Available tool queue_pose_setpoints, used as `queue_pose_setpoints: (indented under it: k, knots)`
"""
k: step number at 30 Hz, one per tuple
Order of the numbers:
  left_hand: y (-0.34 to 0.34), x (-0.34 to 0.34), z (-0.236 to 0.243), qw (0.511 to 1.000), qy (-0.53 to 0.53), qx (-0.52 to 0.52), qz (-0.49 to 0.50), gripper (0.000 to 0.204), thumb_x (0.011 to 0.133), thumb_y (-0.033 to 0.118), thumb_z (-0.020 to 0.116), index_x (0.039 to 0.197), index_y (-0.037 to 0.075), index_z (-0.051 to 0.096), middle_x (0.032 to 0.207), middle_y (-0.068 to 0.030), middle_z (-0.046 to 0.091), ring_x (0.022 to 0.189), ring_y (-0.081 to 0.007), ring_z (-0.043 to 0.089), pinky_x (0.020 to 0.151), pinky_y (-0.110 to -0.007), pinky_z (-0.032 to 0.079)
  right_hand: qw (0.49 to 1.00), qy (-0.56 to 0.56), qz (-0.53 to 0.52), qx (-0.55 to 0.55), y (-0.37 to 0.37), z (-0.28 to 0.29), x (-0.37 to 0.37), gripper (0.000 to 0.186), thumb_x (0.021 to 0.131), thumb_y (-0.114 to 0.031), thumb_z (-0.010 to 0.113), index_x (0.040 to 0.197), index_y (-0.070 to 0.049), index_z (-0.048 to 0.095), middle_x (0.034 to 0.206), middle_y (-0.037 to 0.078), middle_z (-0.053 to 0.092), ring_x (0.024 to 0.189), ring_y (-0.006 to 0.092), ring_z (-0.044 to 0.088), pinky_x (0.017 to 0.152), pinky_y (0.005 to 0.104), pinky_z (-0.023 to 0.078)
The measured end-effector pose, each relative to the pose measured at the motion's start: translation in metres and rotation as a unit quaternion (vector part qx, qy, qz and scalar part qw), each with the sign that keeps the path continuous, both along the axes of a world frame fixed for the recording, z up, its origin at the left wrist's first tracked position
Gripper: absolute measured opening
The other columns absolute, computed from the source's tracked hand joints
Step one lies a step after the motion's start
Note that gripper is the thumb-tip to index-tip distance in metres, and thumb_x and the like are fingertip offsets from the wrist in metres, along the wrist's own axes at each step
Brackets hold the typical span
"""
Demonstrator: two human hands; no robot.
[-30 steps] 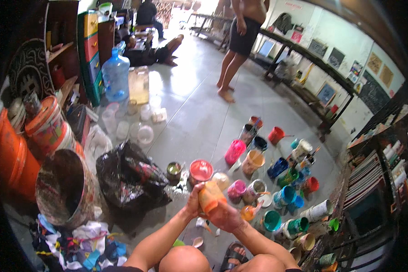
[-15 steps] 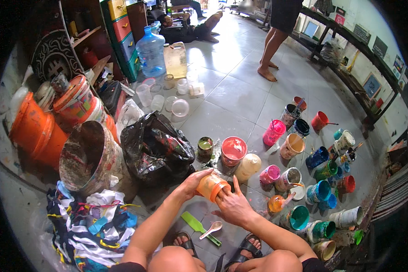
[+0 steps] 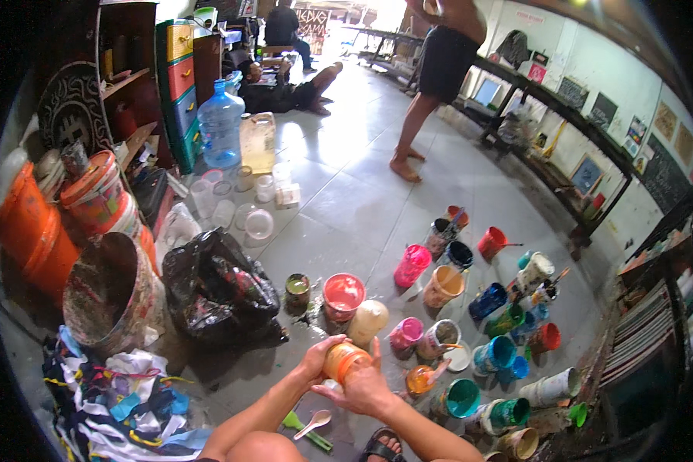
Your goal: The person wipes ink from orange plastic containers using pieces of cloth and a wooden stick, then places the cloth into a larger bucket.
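Note:
Tilted on its side in front of me is an orange plastic tub (image 3: 340, 356), its mouth turned toward my right hand. My left hand (image 3: 316, 363) is closed round the tub's side. At the mouth, my right hand (image 3: 367, 387) has its thumb up along the outside; its other fingers are partly hidden at or inside the rim. Below my hands a green scraper (image 3: 294, 420) and a white spoon (image 3: 316, 423) lie on the floor. Just beyond the tub stand a cream bottle-like container (image 3: 369, 320) and a pot of red-pink paint (image 3: 343, 296).
Many paint pots, among them a teal one (image 3: 460, 399), crowd the floor at right. At left are a black plastic bag (image 3: 219, 289), a stained bucket (image 3: 104, 289) and cloth strips (image 3: 123, 400). A barefoot person (image 3: 420, 115) stands farther off; others sit or lie behind.
My view has swung up and to the right, so the floor items sit further left. Both hands stay on the orange tub; the right hand has turned more palm-up at its mouth.

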State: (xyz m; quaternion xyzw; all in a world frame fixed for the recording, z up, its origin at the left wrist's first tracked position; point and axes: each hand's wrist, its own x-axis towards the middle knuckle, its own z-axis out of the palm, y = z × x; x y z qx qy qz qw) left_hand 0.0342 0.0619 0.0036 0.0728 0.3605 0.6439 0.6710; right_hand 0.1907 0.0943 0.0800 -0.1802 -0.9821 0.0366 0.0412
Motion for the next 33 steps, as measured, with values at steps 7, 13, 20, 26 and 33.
queue_pose_setpoints:
  k: [7,13,20,26,33]
  knots:
    - [0.012,0.005,0.018,0.943,0.334,-0.012,0.001,0.031,0.094,0.025,0.070,0.113,0.001,0.074,0.107,-0.0081,0.073,0.095,-0.0164,0.069,0.085,-0.031,0.056,0.991,-0.012,-0.011,0.132,0.005,-0.055,0.014,0.087,0.094,-0.078,0.036,0.156,-0.018,0.040,0.155,0.012,0.048,0.148,0.0308,0.037,0.120,0.0656,-0.012]
    - [-0.002,-0.013,-0.014,0.988,0.152,0.013,0.039,0.036,0.092,0.025,0.069,0.117,0.000,0.071,0.108,-0.0091,0.072,0.097,-0.0194,0.069,0.089,-0.034,0.056,0.706,0.051,-0.091,-0.701,0.008,-0.031,0.013,0.084,0.097,-0.068,0.050,0.144,0.002,0.051,0.145,0.019,0.055,0.136,0.0304,0.050,0.121,0.0475,0.027]
    - [-0.025,-0.068,-0.026,0.986,-0.010,0.022,0.164,0.040,0.096,0.037,0.059,0.119,0.004,0.063,0.113,-0.0135,0.069,0.102,-0.0268,0.069,0.091,-0.044,0.057,0.466,0.376,-0.237,-0.765,0.007,-0.061,0.034,0.030,0.103,-0.022,0.064,0.108,0.007,0.067,0.115,0.020,0.072,0.098,0.0299,0.073,0.092,0.0400,0.057]
    - [-0.022,-0.091,-0.011,0.952,-0.260,0.160,0.022,0.058,0.101,0.055,0.049,0.131,0.007,0.061,0.125,-0.0186,0.067,0.113,-0.0374,0.066,0.094,-0.060,0.055,0.575,0.261,-0.215,-0.745,-0.003,-0.093,0.039,0.017,0.095,-0.003,0.066,0.092,-0.006,0.050,0.101,0.011,0.066,0.092,0.0204,0.070,0.083,0.0363,0.059]
    - [-0.033,-0.098,-0.025,0.958,-0.270,0.097,0.021,0.058,0.100,0.053,0.054,0.130,0.004,0.061,0.124,-0.0207,0.067,0.112,-0.0376,0.066,0.097,-0.056,0.055,0.892,0.070,-0.186,-0.406,-0.042,-0.131,0.064,0.060,0.090,-0.021,0.076,0.142,-0.005,0.049,0.119,0.015,0.064,0.100,0.0237,0.070,0.081,0.0362,0.057]
